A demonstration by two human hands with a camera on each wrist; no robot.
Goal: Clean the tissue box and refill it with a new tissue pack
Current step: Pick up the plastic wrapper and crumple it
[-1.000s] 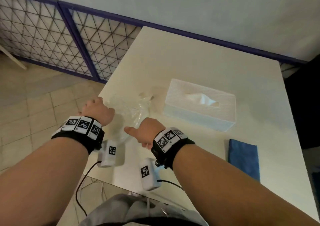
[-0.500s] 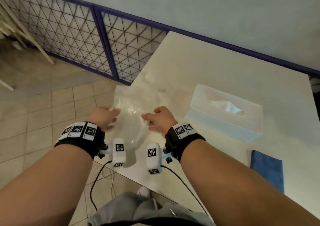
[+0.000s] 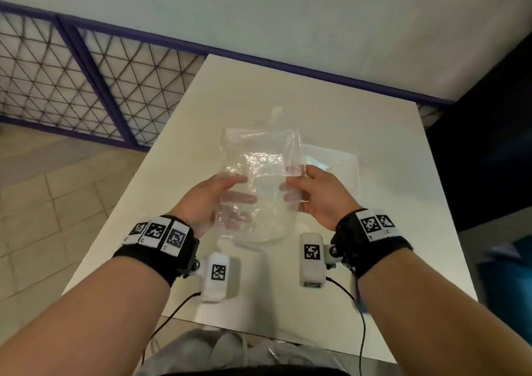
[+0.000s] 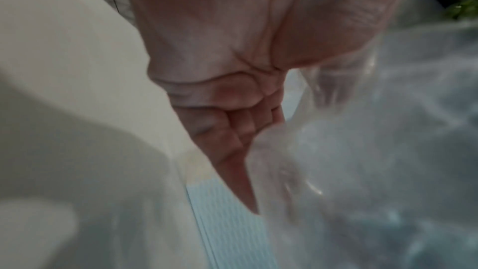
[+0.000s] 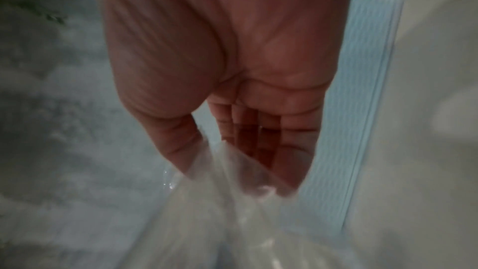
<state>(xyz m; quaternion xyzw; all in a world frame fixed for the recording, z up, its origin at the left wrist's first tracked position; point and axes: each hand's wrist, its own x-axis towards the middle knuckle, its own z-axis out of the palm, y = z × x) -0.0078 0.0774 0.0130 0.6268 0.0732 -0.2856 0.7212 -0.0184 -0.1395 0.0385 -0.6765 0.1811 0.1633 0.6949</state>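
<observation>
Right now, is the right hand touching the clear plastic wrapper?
Touching. The head view shows the right hand pinching the clear plastic wrapper's right edge, thumb in front and fingers behind.

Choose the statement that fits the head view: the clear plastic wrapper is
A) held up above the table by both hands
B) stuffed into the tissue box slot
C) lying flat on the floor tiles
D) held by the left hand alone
A: the left hand and the right hand each grip a side of the clear plastic wrapper, raised over the white table.
</observation>
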